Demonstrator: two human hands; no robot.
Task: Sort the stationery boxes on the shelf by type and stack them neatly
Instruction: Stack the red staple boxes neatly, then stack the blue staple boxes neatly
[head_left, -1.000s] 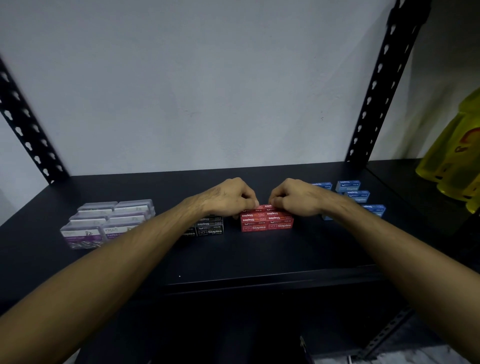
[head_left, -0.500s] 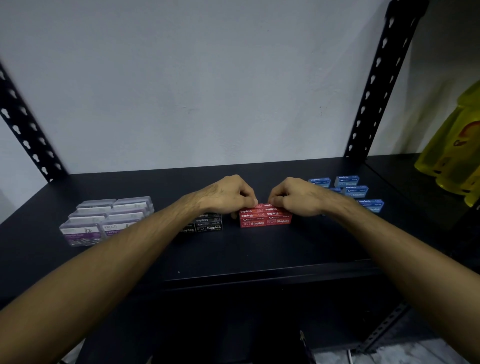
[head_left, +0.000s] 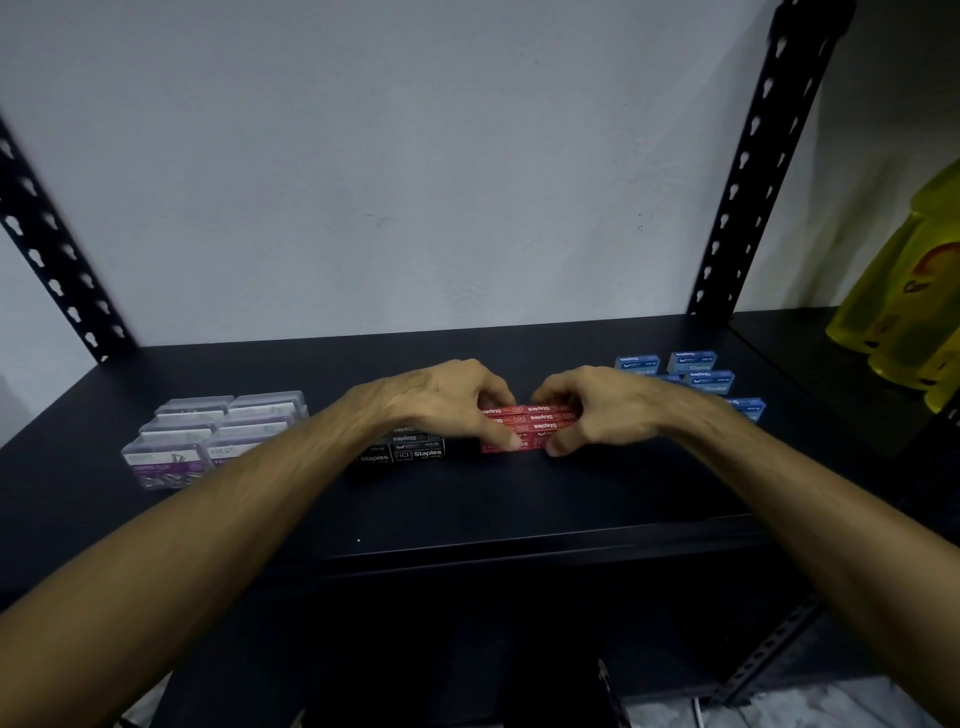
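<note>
Red staples boxes (head_left: 531, 427) sit mid-shelf (head_left: 519, 493), between black staples boxes (head_left: 410, 451) and blue staples boxes (head_left: 696, 371). Left hand (head_left: 447, 397) and right hand (head_left: 597, 405) pinch the stack from both ends, fingers curled onto it, likely squaring edges flush. Clear paper-clip boxes (head_left: 208, 436) far left.

I am seeing clip boxes (head_left: 208, 436) sitting frame-left on the shelf (head_left: 519, 499), staple stacks (head_left: 415, 452) lying centre, more staple boxes (head_left: 696, 371) sitting right, bottles (head_left: 909, 312) standing far right.
</note>
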